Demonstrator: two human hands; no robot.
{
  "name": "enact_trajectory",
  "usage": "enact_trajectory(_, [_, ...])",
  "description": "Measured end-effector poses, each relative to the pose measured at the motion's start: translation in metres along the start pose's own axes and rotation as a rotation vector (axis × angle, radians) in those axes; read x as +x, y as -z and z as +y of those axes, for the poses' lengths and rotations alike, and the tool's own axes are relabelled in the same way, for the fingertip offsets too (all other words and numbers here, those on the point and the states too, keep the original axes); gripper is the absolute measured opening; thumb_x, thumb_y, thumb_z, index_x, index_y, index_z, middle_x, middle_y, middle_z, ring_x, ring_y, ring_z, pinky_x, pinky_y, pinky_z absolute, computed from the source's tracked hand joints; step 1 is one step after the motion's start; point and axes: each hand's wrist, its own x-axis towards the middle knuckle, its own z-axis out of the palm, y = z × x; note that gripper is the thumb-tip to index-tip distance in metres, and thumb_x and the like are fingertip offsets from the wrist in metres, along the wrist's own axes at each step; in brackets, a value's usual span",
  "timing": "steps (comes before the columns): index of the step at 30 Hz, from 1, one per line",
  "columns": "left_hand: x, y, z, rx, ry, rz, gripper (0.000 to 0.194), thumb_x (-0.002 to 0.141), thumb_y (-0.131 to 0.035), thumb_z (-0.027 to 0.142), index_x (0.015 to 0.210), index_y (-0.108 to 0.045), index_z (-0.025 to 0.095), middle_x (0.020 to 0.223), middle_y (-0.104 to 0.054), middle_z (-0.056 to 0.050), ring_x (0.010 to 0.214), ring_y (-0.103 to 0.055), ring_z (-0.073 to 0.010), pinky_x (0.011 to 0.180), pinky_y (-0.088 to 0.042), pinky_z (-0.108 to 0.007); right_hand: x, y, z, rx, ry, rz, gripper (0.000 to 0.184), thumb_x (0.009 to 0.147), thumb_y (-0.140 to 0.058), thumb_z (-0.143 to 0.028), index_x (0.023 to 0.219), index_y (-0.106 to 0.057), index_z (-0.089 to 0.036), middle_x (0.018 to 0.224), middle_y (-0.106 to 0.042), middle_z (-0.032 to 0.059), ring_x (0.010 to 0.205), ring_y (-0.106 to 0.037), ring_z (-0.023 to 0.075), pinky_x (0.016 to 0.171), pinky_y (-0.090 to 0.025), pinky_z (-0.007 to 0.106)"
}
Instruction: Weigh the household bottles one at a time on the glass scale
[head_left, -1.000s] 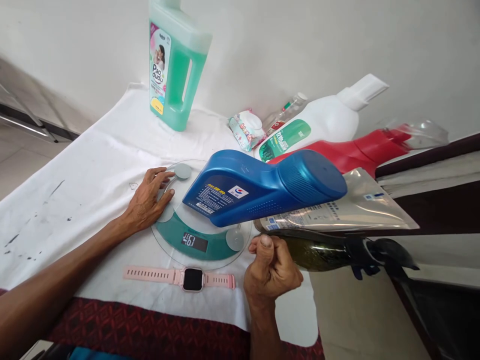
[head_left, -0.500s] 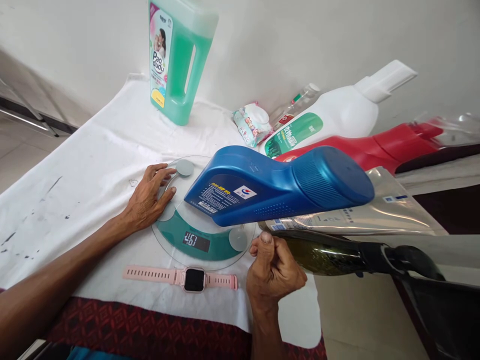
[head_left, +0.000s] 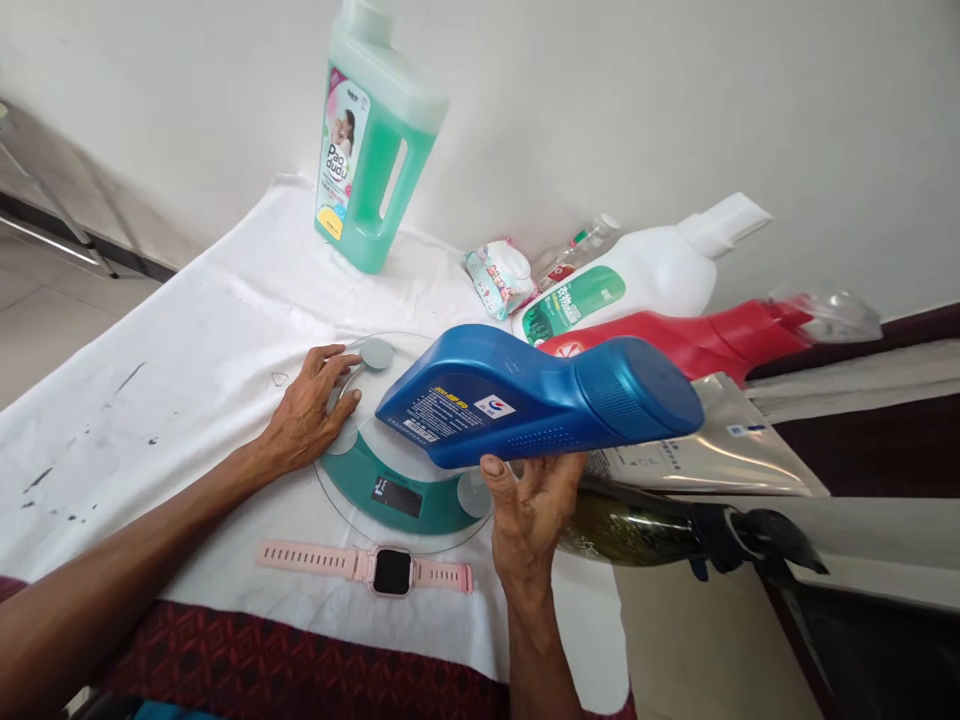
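Note:
A blue plastic bottle (head_left: 517,405) with a ribbed cap stands on a round glass scale (head_left: 405,520), its cap end toward me. The scale has a green band and a small display with partly legible digits. My left hand (head_left: 315,405) rests on the scale's left rim, fingers stretched out and holding nothing. Close below the bottle is my right hand (head_left: 531,510), open, with the thumb raised apart from the fingers. Its fingertips are partly hidden by the bottle, so contact cannot be made out. A pink-strapped watch (head_left: 391,572) lies in front of the scale.
A green detergent jug (head_left: 379,190) stands at the back. On the right are a wet-wipes pack (head_left: 501,278), a clear bottle (head_left: 574,250), a white bottle (head_left: 645,265), a red bottle (head_left: 675,335), a gold pouch (head_left: 720,460) and a dark green bottle (head_left: 637,525). White cloth (head_left: 180,350) covers the table.
My right hand has gone from a closed fist to open, rising toward the blue bottle. My left hand stays on the scale. The display's digits look different, and the camera view has shifted.

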Motion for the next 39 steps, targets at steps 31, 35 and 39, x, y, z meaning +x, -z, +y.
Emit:
enact_trajectory(31, [-0.010, -0.012, -0.004, -0.127, -0.047, 0.085, 0.042, 0.096, -0.050, 0.015, 0.138, -0.052, 0.020, 0.144, -0.048, -0.017, 0.122, -0.062, -0.0314, 0.104, -0.056, -0.054, 0.119, -0.116, -0.099, 0.330, 0.134, 0.147, 0.058, 0.060, -0.095, -0.038, 0.109, -0.070, -0.019, 0.104, -0.074, 0.0020, 0.100, -0.072, 0.0245, 0.103, -0.058, 0.051])
enact_trajectory(35, [-0.009, -0.014, -0.004, -0.141, -0.061, 0.098, 0.043, 0.095, -0.049, 0.013, 0.137, -0.052, 0.018, 0.142, -0.047, -0.018, 0.131, -0.056, -0.0330, 0.109, -0.053, -0.054, 0.133, -0.192, -0.089, 0.391, 0.131, -0.017, 0.071, 0.061, -0.094, -0.041, 0.121, -0.064, -0.018, 0.109, -0.074, 0.0042, 0.100, -0.073, 0.0247, 0.099, -0.059, 0.049])
enact_trajectory(39, [-0.008, -0.015, -0.003, -0.157, -0.062, 0.095, 0.044, 0.093, -0.048, 0.010, 0.137, -0.050, 0.017, 0.141, -0.047, -0.017, 0.133, -0.054, -0.0329, 0.112, -0.052, -0.054, 0.138, -0.264, -0.076, 0.308, 0.148, -0.014, 0.071, 0.064, -0.090, -0.052, 0.119, -0.060, -0.019, 0.113, -0.073, 0.0064, 0.101, -0.072, 0.0247, 0.098, -0.058, 0.048])
